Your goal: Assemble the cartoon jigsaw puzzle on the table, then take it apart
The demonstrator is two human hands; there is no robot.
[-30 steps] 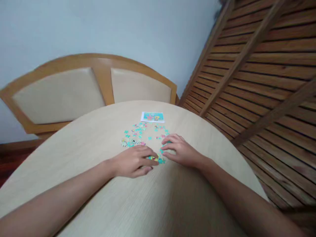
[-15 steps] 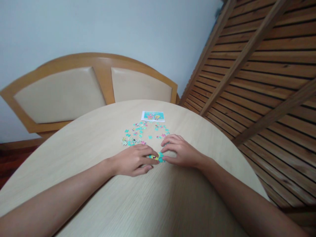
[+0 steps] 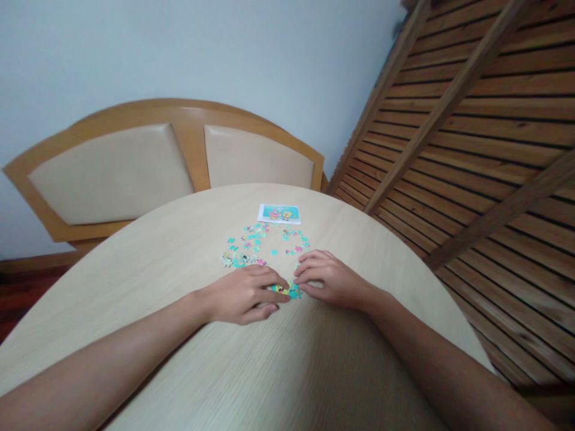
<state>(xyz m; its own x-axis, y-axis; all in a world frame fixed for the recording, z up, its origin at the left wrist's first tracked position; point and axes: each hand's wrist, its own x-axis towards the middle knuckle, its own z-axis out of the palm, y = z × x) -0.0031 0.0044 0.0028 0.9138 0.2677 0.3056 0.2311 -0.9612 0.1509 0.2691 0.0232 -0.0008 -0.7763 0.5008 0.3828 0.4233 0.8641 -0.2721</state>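
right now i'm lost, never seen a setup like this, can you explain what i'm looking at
No machine here: these are a person's bare hands, seen from a camera worn on their head, looking forward and down. On the round table lie scattered puzzle pieces, with a teal printed sheet beyond them. The left hand's fingers lie over a yellow-and-teal cluster of pieces; the right hand is curled at its right edge. Whether either grips a piece is too small to tell.
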